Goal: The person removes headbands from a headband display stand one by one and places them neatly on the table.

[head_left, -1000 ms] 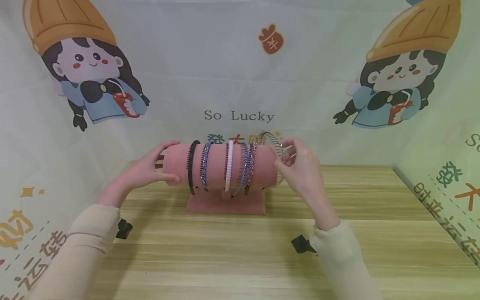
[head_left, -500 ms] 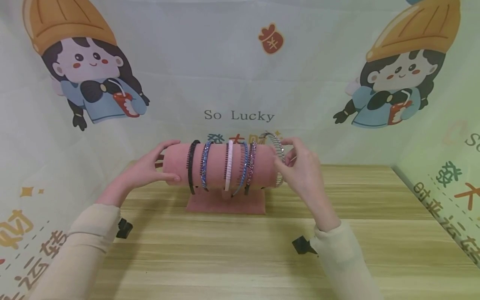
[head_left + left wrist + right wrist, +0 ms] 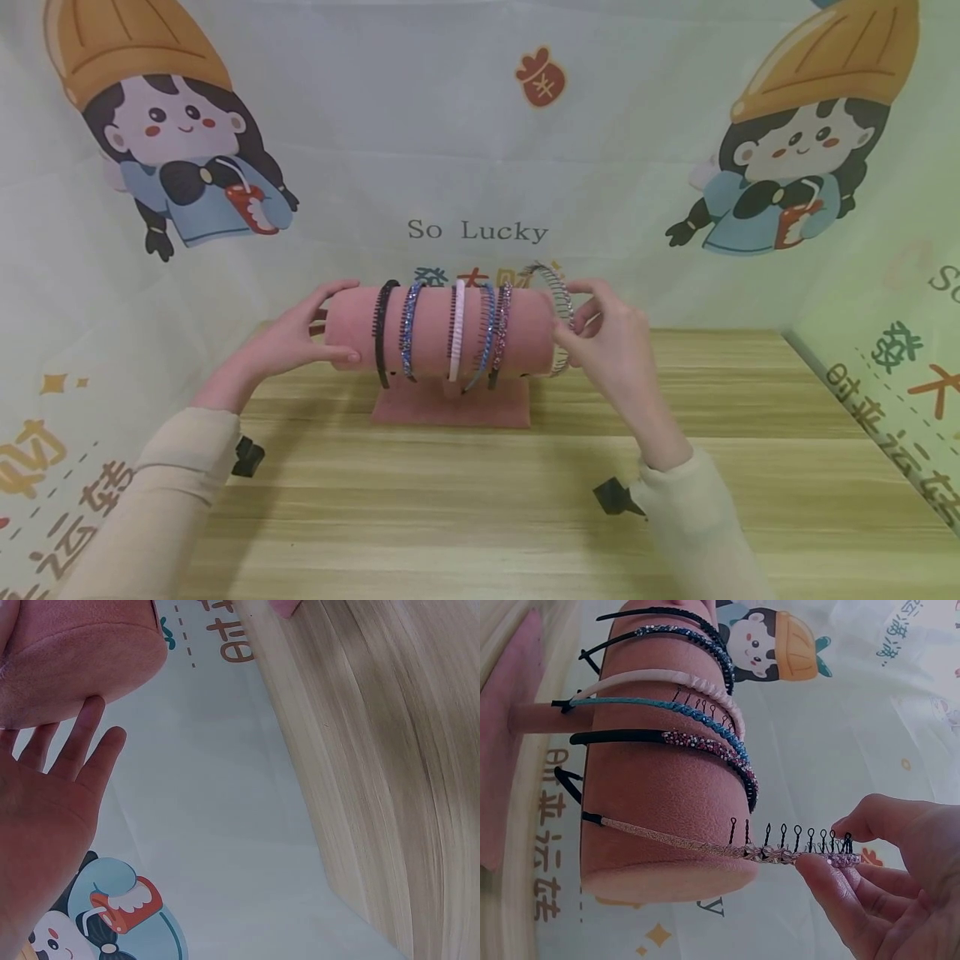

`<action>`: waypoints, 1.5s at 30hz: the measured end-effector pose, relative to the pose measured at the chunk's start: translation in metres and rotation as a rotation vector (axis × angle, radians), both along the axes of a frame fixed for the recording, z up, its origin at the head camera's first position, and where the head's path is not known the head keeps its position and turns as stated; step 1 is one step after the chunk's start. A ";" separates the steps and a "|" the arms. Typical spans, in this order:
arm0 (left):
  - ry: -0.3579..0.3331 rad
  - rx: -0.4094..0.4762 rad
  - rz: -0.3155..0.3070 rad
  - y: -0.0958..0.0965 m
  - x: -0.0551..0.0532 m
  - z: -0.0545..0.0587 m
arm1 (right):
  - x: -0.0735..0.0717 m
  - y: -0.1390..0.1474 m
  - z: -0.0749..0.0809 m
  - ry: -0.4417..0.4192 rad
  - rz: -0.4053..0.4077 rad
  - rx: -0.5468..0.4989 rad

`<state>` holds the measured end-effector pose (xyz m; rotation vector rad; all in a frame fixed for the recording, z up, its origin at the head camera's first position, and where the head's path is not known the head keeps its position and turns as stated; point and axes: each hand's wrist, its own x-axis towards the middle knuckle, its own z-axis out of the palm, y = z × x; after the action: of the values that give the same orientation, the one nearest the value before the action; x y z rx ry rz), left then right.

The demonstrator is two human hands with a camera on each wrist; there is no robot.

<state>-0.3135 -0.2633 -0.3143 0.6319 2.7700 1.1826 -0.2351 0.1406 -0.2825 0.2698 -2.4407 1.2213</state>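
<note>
A pink padded roll stand [image 3: 433, 333] stands in the head view, with several toothed headbands around it. My left hand [image 3: 279, 343] holds the roll's left end, thumb at the front and fingers behind; in the left wrist view, the left hand's fingers [image 3: 79, 739] reach to the roll's end. At the right end, my right hand [image 3: 615, 346] pinches a sparkly headband [image 3: 772, 853] between thumb and fingers. This headband's thin arm lies along the roll, while its toothed, beaded part stands away from the surface in the right wrist view.
Along the roll sit a black headband [image 3: 382, 337], a blue glitter one [image 3: 408, 333], a white one [image 3: 458, 333], a blue braided one [image 3: 489, 333] and a pink-beaded one [image 3: 504, 321]. A wooden table [image 3: 450, 508] lies below, with a printed cloth [image 3: 360, 125] behind.
My right hand has shifted slightly right, and the pinched headband has tilted a little with it. The left hand and the stand have stayed in place.
</note>
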 end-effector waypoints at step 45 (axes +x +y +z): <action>0.021 -0.019 0.008 0.000 -0.001 0.000 | 0.017 0.042 0.009 -0.024 0.197 -0.319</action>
<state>-0.3140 -0.2634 -0.3144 0.6356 2.7997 1.1569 -0.2182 0.1824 -0.2736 0.4105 -2.2341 1.6812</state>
